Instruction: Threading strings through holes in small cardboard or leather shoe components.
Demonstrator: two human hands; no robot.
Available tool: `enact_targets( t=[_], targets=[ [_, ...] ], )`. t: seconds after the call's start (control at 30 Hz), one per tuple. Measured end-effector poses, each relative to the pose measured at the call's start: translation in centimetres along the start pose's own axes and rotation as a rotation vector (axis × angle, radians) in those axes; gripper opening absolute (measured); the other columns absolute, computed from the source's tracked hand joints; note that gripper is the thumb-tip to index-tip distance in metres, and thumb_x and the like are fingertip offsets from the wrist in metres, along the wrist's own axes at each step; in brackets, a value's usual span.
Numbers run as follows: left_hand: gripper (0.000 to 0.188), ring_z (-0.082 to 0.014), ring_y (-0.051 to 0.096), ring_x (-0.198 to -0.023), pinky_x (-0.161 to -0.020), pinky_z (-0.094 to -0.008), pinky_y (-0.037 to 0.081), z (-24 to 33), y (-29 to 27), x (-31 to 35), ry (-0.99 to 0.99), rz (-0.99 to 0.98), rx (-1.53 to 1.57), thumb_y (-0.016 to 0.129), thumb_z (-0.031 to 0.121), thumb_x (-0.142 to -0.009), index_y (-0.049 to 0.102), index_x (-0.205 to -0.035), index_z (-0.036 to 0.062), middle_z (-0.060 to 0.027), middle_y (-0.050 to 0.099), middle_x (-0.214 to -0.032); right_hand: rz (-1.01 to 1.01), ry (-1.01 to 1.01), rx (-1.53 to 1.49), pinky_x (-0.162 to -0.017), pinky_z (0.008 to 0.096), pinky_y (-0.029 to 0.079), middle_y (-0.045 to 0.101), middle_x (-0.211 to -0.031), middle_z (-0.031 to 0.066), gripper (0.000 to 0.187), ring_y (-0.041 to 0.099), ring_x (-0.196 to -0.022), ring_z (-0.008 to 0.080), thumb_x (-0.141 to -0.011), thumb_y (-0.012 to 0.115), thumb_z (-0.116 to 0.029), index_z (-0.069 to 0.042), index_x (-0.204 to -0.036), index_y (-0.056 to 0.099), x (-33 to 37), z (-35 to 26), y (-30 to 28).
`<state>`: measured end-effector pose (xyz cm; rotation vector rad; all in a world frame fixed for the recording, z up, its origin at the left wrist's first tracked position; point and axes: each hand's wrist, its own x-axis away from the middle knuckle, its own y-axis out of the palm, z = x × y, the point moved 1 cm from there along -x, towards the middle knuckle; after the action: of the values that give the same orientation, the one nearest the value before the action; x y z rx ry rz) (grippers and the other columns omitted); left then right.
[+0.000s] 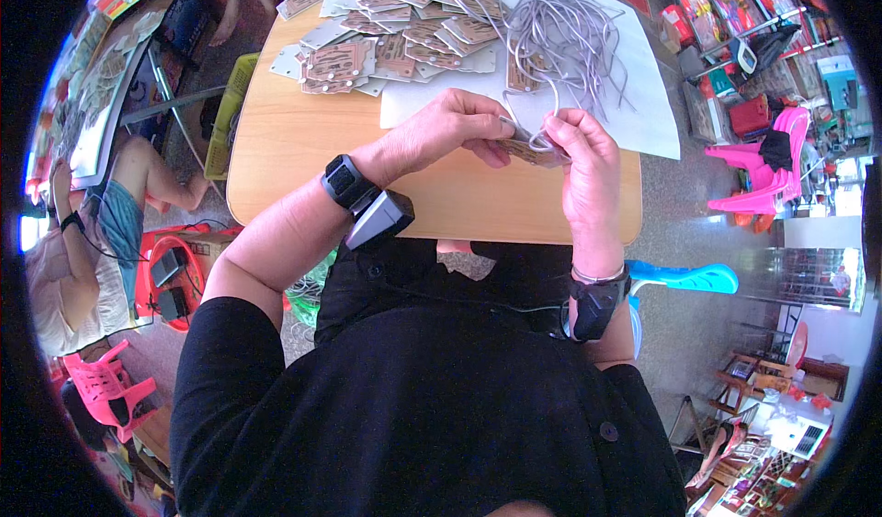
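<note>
1. A heap of flat brown-and-white boards [395, 39] lies on the light-brown wooden table [459, 209].
2. The left hand [457, 127], fingers narrow, holds a small flat brown board [533, 153] above the table.
3. Beyond it, thin grey tangled cords [567, 34] lie on a white sheet [648, 113].
4. The right hand [586, 154] pinches a pale looped cord [557, 102] at this board.
</note>
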<state>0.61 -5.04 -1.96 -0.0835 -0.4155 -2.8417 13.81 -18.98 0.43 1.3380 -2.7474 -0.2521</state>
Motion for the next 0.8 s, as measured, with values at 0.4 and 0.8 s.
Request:
enact_targets(
  t=[0.4,0.8],
  targets=[
    [0.02,-0.0138,0.065,-0.08,-0.075,-0.0277,0.052,-0.3,0.0,-0.2,0.069,0.004,-0.291,0.058,0.016,-0.089,0.066,-0.092,-0.0029,-0.0083,0.067,-0.084,-0.055,-0.72,0.98,-0.076,0.03,0.044,0.055,-0.089,0.006,0.012,0.054,-0.082,0.019,-0.076,0.07,-0.01,-0.004,-0.086,0.065,-0.2,-0.5,1.4],
    [0.026,-0.0173,0.064,-0.065,-0.062,-0.0273,0.054,-0.3,-0.8,-0.3,-0.026,0.119,-0.049,0.053,0.019,-0.091,0.063,-0.095,-0.0045,-0.0115,0.065,-0.086,-0.094,-0.198,-0.095,-0.063,0.0222,0.041,0.063,-0.091,0.0079,0.011,0.051,-0.066,0.0075,-0.088,0.059,-0.011,-0.002,-0.094,0.061,0.1,-5.3,1.2]
  ],
)
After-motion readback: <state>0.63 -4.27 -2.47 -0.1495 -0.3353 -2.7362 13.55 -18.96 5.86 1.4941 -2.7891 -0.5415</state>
